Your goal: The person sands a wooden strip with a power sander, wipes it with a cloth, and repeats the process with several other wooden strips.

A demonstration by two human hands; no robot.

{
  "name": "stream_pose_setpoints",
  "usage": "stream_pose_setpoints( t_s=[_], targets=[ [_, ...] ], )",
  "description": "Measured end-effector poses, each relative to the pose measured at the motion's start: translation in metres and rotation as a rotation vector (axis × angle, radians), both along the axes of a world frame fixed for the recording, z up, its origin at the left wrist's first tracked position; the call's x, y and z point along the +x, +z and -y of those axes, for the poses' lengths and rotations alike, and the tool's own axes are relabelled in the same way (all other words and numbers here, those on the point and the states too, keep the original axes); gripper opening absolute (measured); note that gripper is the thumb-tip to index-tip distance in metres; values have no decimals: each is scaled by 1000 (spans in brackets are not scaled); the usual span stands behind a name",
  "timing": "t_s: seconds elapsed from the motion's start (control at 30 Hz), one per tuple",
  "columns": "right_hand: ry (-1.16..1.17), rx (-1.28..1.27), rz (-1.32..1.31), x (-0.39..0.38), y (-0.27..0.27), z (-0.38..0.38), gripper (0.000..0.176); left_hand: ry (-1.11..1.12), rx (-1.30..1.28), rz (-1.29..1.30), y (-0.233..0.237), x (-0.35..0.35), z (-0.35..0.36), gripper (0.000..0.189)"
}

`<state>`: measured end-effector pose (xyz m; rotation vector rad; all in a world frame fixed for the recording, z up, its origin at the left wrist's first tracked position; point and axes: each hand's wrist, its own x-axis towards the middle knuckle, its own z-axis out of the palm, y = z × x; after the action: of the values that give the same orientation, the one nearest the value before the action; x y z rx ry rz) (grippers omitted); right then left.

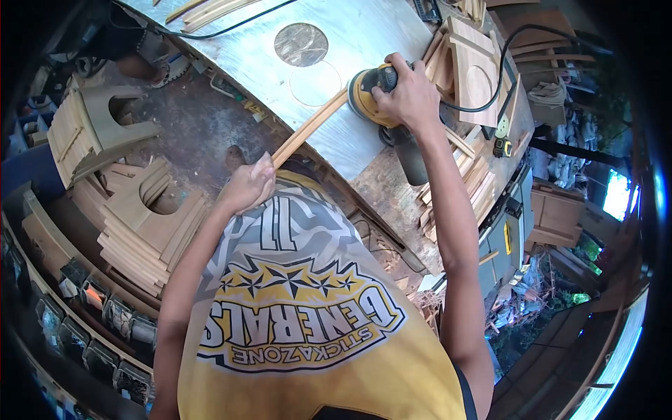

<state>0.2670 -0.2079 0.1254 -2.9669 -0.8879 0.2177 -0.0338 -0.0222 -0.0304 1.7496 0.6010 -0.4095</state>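
In the head view my right hand (411,98) is wrapped over the top of a yellow and black orbital sander (364,96), whose dark dust canister (409,157) hangs off toward me. The sander's pad meets the far end of a narrow wooden strip (311,128). My left hand (253,183) grips the near end of that strip, close to my body. The strip slants across the edge of a pale, scuffed board (357,42) on the workbench. What lies directly under the sander is hidden.
Stacked wooden panels with round cutouts (150,213) stand at the left. More wood strips (476,185) and a cutout panel (476,70) lie on the bench's right, near a tape measure (502,147). A black cord (500,77) loops there. Another person's foot (171,71) shows upper left.
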Motion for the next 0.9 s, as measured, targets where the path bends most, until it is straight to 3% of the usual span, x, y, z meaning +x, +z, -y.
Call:
stream_pose_setpoints(
  t_s=[0.3,0.37,0.53,0.73,0.9],
  targets=[
    [121,-88,-189,-80,13,-17,55,-29,-21,65,-6,16,3,56],
    [254,-20,-160,-96,13,-18,50,-15,-50,66,-5,19,4,59],
    [282,39,-119,-96,9,-25,48,-111,-34,32,-9,19,5,57],
    [370,69,-180,-122,12,-26,51,-70,-102,87,-15,19,8,56],
    [295,8,-148,-108,12,-20,48,-93,-104,54,-13,23,6,53]
  ],
)
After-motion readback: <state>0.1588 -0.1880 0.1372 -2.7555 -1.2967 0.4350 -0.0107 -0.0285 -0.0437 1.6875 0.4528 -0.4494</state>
